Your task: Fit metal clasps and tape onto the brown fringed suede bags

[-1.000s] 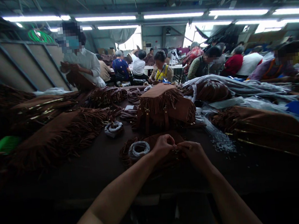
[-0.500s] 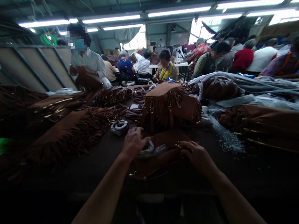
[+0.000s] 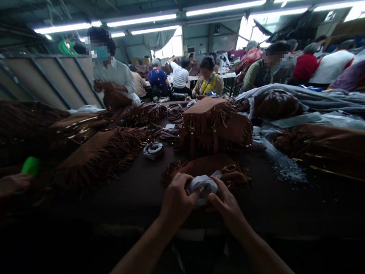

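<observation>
Both hands grip a coiled strap [image 3: 203, 184] in whitish wrapping, just in front of me over the table edge. My left hand [image 3: 177, 199] is closed round its left side, thumb on the near face. On the other side, my right hand [image 3: 227, 202] pinches the coil between thumb and fingers. Behind it lies a brown fringed bag [image 3: 198, 165], partly covered by my hands, with a gold-coloured snap hook [image 3: 230, 168] on its right part. Another wrapped coil [image 3: 153, 150] rests on the dark table, left of a stack of fringed bags [image 3: 214, 119].
More fringed bags [image 3: 94, 151] lie on the left, and brown pieces with gold edges [image 3: 336, 145] on the right. Clear plastic strips [image 3: 284, 168] spread beside them. At far left a person's hand [image 3: 9, 185] holds a green object [image 3: 30, 166]. A person [image 3: 113, 77] stands across the table.
Both hands have come together and lifted the wrapped coil off the bag. My right hand has left the bag's metal hook. The other person's hand with the green object has moved rightward into view.
</observation>
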A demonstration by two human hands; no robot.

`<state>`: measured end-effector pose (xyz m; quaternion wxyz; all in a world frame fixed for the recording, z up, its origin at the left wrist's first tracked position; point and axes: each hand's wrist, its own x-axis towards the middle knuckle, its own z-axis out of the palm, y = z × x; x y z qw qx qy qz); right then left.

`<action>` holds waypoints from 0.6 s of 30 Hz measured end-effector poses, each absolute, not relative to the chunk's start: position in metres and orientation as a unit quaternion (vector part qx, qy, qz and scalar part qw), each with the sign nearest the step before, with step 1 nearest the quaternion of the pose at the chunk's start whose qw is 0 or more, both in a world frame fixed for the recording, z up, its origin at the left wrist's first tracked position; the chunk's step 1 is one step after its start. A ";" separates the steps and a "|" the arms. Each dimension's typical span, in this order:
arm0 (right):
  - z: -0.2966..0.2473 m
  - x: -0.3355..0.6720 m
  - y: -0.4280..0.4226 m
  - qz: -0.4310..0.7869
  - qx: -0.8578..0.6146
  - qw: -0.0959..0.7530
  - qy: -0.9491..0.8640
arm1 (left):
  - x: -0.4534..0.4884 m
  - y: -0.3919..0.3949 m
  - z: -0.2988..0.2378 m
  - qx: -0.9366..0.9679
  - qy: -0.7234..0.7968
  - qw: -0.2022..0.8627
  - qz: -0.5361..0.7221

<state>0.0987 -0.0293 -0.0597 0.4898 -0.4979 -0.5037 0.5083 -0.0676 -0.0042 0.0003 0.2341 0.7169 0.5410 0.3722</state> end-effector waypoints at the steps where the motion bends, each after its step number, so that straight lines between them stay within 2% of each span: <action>1: -0.060 0.099 -0.030 0.524 -0.499 0.499 -0.478 | -0.062 -0.013 -0.002 0.720 0.532 0.241 0.375; 4: -0.060 0.110 -0.031 0.519 -0.514 0.508 -0.456 | -0.058 -0.029 -0.007 0.727 0.512 0.272 0.369; 7: -0.058 0.129 -0.039 0.462 -0.543 0.493 -0.499 | -0.070 -0.025 -0.010 0.750 0.460 0.340 0.332; 9: -0.057 0.144 -0.049 0.444 -0.552 0.482 -0.515 | -0.078 -0.014 -0.014 0.756 0.459 0.348 0.312; 14: -0.057 0.178 -0.075 0.439 -0.500 0.500 -0.554 | -0.065 0.013 -0.034 0.815 0.499 0.180 0.234; 18: -0.052 0.196 -0.088 0.491 -0.456 0.458 -0.584 | -0.045 0.027 -0.042 0.864 0.463 0.125 0.152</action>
